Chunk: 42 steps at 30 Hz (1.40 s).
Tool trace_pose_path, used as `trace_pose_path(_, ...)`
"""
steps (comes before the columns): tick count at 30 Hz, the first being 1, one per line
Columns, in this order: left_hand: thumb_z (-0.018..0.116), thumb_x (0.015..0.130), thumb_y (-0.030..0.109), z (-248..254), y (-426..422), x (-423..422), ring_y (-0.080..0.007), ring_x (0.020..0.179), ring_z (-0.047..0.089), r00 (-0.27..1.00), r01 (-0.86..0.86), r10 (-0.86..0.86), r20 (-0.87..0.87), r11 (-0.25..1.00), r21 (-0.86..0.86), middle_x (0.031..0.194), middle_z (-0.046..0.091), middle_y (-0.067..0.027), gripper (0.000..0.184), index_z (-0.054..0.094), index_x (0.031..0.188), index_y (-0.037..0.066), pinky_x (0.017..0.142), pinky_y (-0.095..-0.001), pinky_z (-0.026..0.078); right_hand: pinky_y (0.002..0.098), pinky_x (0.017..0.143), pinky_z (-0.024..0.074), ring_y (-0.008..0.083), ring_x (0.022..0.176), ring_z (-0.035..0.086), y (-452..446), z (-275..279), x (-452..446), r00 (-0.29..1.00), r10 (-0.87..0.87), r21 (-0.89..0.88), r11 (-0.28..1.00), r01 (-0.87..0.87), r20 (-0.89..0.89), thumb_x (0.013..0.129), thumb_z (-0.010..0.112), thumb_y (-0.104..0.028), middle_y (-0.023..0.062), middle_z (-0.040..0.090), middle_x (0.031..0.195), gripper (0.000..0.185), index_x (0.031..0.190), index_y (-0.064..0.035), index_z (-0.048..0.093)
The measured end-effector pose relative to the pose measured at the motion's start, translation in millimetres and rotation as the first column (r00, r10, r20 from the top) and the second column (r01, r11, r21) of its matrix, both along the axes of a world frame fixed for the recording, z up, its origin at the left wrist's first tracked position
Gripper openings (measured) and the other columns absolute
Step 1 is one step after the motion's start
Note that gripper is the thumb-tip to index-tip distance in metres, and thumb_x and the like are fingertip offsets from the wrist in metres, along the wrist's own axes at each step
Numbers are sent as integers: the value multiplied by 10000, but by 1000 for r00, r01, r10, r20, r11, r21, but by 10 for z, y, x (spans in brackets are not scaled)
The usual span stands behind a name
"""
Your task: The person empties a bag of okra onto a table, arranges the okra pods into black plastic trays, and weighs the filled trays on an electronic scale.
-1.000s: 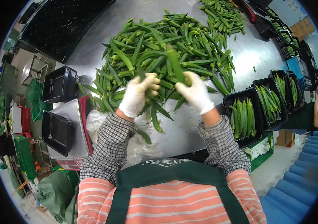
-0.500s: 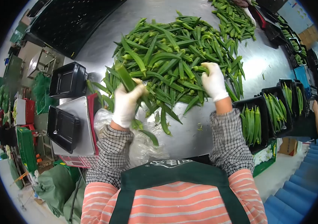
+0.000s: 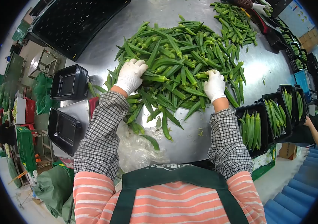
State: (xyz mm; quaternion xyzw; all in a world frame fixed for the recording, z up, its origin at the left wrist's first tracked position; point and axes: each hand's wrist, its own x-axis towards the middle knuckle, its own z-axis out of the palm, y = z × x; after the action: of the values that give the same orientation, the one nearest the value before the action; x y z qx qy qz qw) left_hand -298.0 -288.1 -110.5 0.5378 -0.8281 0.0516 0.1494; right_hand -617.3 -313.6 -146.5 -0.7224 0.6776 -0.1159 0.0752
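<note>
A large heap of green okra lies on the metal table. My left hand, in a white glove, is at the heap's left side with its fingers curled down among the pods; what they grip, if anything, is hidden. On the heap's right side, my gloved right hand has its fingers closed around an okra pod, whose pale stem end points left. A few loose pods lie at the heap's near edge, beside crumpled clear plastic.
Black trays of okra line the right side. Empty black trays and another on a scale stand left. A black crate is at the back left. Another person's gloved hand shows at the top right, another person's arm far right.
My left hand has moved up and forward onto the heap, and the pod it held upright no longer shows. My right hand has moved slightly down, fingers still closed. The co-worker's gloved hand now shows more.
</note>
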Motion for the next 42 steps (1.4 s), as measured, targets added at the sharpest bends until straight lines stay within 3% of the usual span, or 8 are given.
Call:
trace_pose_path(4,699,637,78,255,-37,-49,-247,820,606,865,-117,-26,-502,961,-252,879,643,-82,298,617,923,71,728,-345,501,403,858,440,311,1090,480,16,-159,-62,1000,13,-245,969,-19,-27,756,641,-116,130,503,1189,374,1111,-85,528)
trace_pose_path(6,664,706,134,549,-56,-218,-220,769,632,613,-276,342,-712,937,213,843,659,-97,255,628,942,43,712,-313,501,408,830,443,324,1033,511,44,-238,-91,998,16,-309,951,4,61,775,629,-124,145,521,1144,350,1101,-70,514)
trace_pose_path(7,629,726,168,565,-133,-213,-205,747,641,507,-139,388,-770,918,371,834,668,-113,299,628,974,1,712,-299,497,412,817,443,331,1000,526,38,-205,-83,990,5,-306,951,39,142,784,620,-126,153,530,1117,336,1095,-64,510)
trace_pose_path(13,651,705,126,248,-335,-408,-149,710,606,516,-6,548,-658,771,637,829,643,-89,368,598,1022,-55,682,-272,494,419,767,454,362,850,561,76,474,157,876,181,-477,877,63,447,841,539,-107,201,562,958,263,1075,1,491)
trace_pose_path(18,667,712,100,-50,-313,-473,-152,772,603,377,54,500,-780,828,558,911,630,-86,431,550,1106,-30,712,-283,494,327,711,465,217,776,583,-77,77,655,167,-265,278,959,-62,950,833,560,-119,150,616,867,220,978,46,561)
trace_pose_path(23,685,678,50,13,-209,-588,-167,927,581,398,90,516,-759,801,592,1071,598,-102,609,472,1246,-1,840,-281,467,301,748,467,188,840,588,-24,177,1120,536,-143,157,987,21,832,789,615,-179,131,625,968,388,1077,72,552)
trace_pose_path(32,610,708,-3,-33,-138,-514,-152,929,576,247,226,440,-863,840,493,1090,587,-84,589,441,1273,-4,830,-272,470,260,796,474,160,936,584,16,187,1223,9,-206,201,940,-277,978,796,621,-94,130,595,1092,489,1229,47,441)
trace_pose_path(42,538,828,146,264,307,-359,-229,907,615,-485,525,553,-677,803,280,1062,599,-122,359,505,1148,-14,825,-342,510,264,753,489,156,873,595,233,951,1416,58,-107,121,915,-385,993,794,652,-121,125,612,1042,481,1203,64,477)
